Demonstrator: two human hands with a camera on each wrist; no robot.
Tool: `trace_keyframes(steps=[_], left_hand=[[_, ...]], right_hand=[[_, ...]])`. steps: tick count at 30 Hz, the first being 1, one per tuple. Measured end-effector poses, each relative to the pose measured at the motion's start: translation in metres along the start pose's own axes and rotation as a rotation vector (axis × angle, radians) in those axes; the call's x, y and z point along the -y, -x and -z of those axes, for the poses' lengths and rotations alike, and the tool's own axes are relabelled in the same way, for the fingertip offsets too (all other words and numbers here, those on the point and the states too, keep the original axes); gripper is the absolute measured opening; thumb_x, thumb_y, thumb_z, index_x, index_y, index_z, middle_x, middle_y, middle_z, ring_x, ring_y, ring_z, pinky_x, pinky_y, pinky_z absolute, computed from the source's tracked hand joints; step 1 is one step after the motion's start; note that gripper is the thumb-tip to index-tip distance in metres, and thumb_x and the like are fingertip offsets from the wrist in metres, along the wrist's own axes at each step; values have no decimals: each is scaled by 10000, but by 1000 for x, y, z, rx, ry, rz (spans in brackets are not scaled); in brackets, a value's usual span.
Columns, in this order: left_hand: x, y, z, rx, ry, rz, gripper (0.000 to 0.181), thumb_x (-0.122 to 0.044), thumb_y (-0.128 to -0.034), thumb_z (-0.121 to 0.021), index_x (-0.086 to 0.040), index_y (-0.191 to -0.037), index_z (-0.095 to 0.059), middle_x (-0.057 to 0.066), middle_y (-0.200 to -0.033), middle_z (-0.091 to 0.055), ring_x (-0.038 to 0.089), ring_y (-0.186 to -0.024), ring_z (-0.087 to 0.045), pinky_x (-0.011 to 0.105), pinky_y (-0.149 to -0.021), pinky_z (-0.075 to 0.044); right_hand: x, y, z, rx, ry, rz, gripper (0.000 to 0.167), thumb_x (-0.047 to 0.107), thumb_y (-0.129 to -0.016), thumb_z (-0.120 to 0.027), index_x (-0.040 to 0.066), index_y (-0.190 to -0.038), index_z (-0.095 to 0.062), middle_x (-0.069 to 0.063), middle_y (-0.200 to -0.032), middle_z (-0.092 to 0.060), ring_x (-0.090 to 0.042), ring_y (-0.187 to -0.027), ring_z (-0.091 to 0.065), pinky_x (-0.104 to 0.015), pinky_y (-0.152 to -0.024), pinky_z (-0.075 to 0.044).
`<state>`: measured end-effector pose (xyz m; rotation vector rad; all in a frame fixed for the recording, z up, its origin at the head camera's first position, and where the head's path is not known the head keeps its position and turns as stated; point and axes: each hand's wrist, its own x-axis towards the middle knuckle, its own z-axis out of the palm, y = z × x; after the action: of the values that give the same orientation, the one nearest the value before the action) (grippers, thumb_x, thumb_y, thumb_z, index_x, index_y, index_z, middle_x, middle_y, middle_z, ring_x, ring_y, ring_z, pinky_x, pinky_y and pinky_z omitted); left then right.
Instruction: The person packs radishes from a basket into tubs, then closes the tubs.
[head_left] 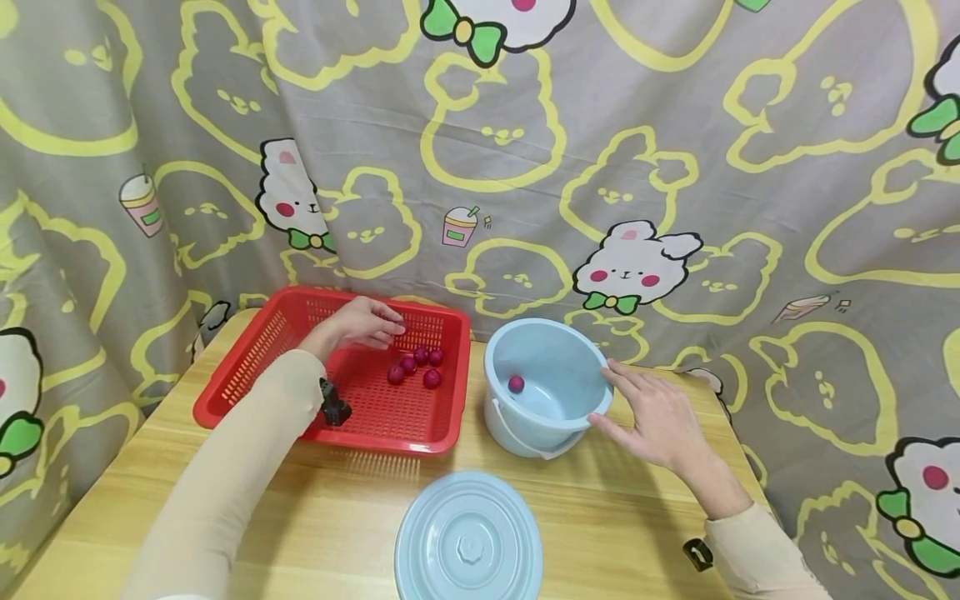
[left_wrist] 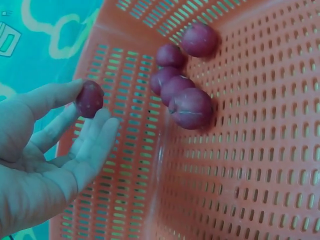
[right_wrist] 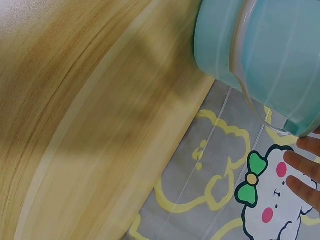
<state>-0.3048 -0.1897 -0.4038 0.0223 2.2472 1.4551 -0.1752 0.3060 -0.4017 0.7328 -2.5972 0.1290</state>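
My left hand (head_left: pixel 362 323) is over the red basket (head_left: pixel 459 408), pinching a dark red plum (left_wrist: pixel 90 100) between thumb and fingertips. Below it, several more plums (left_wrist: pixel 191 108) lie clustered on the basket's slotted floor. To the right stands a light blue bucket (head_left: pixel 517 440) with one plum (head_left: pixel 516 384) inside. My right hand (head_left: pixel 660 419) touches the bucket's right rim, thumb and fingers spread and mostly straight. Only some fingertips (right_wrist: pixel 302 167) of that hand show in the right wrist view, beside the bucket's rim.
A round light blue lid (head_left: pixel 468 542) lies on the wooden table (head_left: pixel 337 533) in front of the bucket. The bucket's handle (head_left: pixel 525 446) hangs down its front. Behind the table hangs a grey patterned curtain (head_left: pixel 510 217). A small black object (head_left: pixel 698 554) is near the right sleeve.
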Motion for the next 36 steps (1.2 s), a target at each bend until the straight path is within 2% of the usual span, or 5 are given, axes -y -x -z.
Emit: trace_keyframes(steps=[14, 19, 21, 28, 36], left_hand=[[-15, 9, -3, -28, 41, -58, 489, -193, -1000, -739, 22, -1415, -597, 275, -1409, -629, 409, -1258, -686, 516, -1095, -559], [-23, 13, -7, -30, 40, -102, 463, -195, -1002, -736, 11, -1399, -616, 238, -1402, -629, 270, -1091, -752, 467, -1052, -598], [-27, 15, -11, -28, 39, -114, 454, -192, -1001, -736, 10, -1392, -622, 240, -1394, -633, 226, -1040, -760, 472, -1052, -600], [-47, 24, -30, -9, 53, -146, 434, -182, -985, -758, -2, -1363, -645, 267, -1348, -668, 255, -1025, -777, 500, -1046, -598], [-70, 36, -54, 33, 68, -201, 403, -154, -971, -769, -18, -1337, -671, 213, -1275, -694, 226, -989, -773, 466, -1008, -626]], right_hand=[[0, 0, -1, 16, -5, -12, 736, 586, -856, -752, 85, -1389, -670, -151, -1442, -682, -436, -1218, -705, -619, -979, -582], [0, 0, 0, 19, -10, -17, 724, 575, -854, -754, 91, -1387, -671, -148, -1449, -678, -436, -1217, -705, -621, -973, -583], [1, 0, 1, 18, -11, -18, 721, 572, -853, -755, 92, -1385, -673, -148, -1449, -678, -435, -1213, -707, -619, -968, -584], [1, 1, 1, 12, -12, -19, 722, 572, -850, -758, 95, -1385, -674, -143, -1448, -680, -428, -1210, -710, -612, -966, -585], [1, 1, 0, 12, -10, -22, 730, 575, -848, -761, 102, -1395, -669, -137, -1455, -676, -421, -1214, -710, -608, -955, -586]])
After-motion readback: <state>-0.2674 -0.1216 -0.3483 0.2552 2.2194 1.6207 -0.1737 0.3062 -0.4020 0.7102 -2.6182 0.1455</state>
